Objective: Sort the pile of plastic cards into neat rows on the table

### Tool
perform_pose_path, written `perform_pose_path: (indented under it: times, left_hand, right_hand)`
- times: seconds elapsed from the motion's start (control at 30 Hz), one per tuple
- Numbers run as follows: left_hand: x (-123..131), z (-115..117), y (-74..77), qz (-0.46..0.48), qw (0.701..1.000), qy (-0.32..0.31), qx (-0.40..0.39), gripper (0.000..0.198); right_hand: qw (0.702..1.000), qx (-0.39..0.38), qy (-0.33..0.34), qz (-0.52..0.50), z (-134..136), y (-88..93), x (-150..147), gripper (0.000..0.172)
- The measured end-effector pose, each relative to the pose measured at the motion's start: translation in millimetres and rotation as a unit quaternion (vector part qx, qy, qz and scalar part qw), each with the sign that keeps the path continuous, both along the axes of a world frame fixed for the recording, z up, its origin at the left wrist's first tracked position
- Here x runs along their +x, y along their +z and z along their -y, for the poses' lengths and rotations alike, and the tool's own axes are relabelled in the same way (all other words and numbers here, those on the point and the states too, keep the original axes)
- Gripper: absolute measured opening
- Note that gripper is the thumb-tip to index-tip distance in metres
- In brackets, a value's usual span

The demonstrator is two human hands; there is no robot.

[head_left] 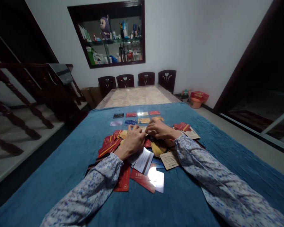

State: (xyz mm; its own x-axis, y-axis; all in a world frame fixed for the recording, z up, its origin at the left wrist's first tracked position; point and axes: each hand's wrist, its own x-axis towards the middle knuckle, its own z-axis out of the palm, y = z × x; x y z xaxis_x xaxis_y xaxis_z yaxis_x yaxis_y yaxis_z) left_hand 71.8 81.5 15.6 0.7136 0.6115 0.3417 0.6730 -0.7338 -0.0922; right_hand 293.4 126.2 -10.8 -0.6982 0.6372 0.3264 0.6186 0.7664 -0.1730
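My left hand (134,140) and my right hand (159,129) meet over a heap of cards. Both have curled fingers, closed at the edges of a pale card (143,128) that is mostly hidden behind them. Red cards (109,145) fan out left of my left hand. Below it lie a white card with a dark stripe (144,160) and overlapping red cards (143,180). Yellow cards (158,148) and a cream card with printed text (169,160) lie beneath my right hand and wrist. Glare washes out part of a white card (159,181) in front.
Beyond my hands, cards are laid out in two rows, among them a black card (118,115) and a blue card (130,122). More red cards (182,126) lie at the right. A blue cloth (73,164) covers the near table; dark chairs (146,78) stand behind.
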Motion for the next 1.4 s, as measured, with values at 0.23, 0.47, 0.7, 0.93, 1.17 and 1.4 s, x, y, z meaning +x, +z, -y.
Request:
perform_pose_path:
  times: [0.23,0.47,0.7,0.93,1.17,1.4]
  left_hand:
    - [-7.2,-14.3,4.3,0.153,0.985,0.038,-0.076,0.021]
    - [-12.0,-29.4,-2.8,0.264,0.951,0.056,-0.152,0.026]
    - [-13.4,-35.1,-10.2,0.284,0.945,0.080,-0.141,0.024]
    - [-14.0,-35.3,-9.8,0.262,0.951,0.094,-0.134,0.023]
    - [-13.0,-32.7,-11.5,0.232,0.958,0.080,-0.149,0.026]
    - [-12.6,-32.6,-14.5,0.237,0.960,0.064,-0.138,0.024]
  right_hand:
    - [0.999,-0.011,-0.028,-0.033,-4.1,-0.1,4.2,0.028]
    - [0.997,-0.012,-0.063,-0.038,-0.2,2.0,3.3,0.019]
    - [0.995,0.002,-0.086,-0.051,0.3,3.4,2.2,0.015]
    - [0.991,0.029,-0.104,-0.081,-4.7,1.0,6.7,0.016]
    - [0.974,0.042,-0.083,-0.208,-6.6,-1.2,2.5,0.016]
    - [0.972,0.116,-0.106,-0.177,-3.8,9.0,-1.7,0.028]
